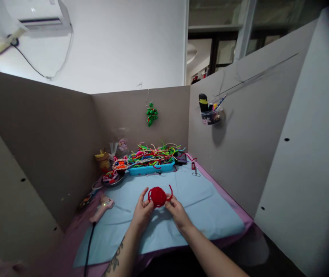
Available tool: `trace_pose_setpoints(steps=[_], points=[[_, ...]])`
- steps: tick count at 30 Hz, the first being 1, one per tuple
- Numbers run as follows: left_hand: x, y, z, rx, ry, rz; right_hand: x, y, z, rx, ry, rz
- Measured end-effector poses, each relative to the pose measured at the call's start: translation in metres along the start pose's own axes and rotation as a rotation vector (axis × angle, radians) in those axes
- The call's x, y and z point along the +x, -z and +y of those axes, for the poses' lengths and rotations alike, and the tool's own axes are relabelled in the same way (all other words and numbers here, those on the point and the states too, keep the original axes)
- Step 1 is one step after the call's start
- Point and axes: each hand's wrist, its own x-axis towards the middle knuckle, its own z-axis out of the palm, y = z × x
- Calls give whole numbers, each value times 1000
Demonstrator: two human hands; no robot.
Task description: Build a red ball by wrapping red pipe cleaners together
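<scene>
A round red pipe-cleaner piece (157, 196) is held up over the light blue cloth (193, 221), between my two hands. My left hand (143, 211) pinches its lower left edge with thumb and fingers. At its right side, my right hand (176, 210) has thumb and fingers closed by a loose red stem end (170, 190) that curls upward. Part of the piece's lower rim is hidden by my thumbs.
Behind stands a blue tray (150, 168) heaped with coloured pipe cleaners. A pink glue gun (102, 209) with a black cord lies left. Scissors (196, 172) lie at the back right, and a metal bowl (116, 181) sits back left. Grey panels (141, 109) enclose three sides.
</scene>
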Motion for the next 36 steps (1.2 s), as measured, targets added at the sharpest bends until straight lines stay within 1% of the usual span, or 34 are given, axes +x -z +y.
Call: trace_pose_setpoints(steps=[2, 5, 7, 10, 13, 16, 20, 24, 28, 32, 36], points=[[0, -1, -3, 63, -6, -12, -1, -3, -4, 139, -55, -53], [0, -2, -8, 158, -11, -87, -2, -5, -6, 282, -154, -93], [-2, -4, -10, 201, -22, -146, -2, -6, -6, 309, -190, -82], [-5, -7, -10, 295, -48, -183, -1, -7, -5, 323, -209, -24], [-7, -10, -9, 364, -73, -172, -1, -9, -4, 317, -217, 29], [-9, -12, -8, 387, -85, -149, 0, -11, -4, 297, -221, 37], [-8, -12, -7, 411, -83, -150, 1, -12, -1, 257, -229, 70], [-8, -10, -7, 409, -77, -176, 1, -12, 2, 241, -221, 64], [-7, -8, -7, 333, -42, -180, 1, -13, 5, 220, -217, 54], [-6, -7, -6, 234, 13, -223, 0, -14, 8, 176, -203, 68], [-7, -8, -4, 214, 2, -236, -1, -13, 9, 129, -191, 61]])
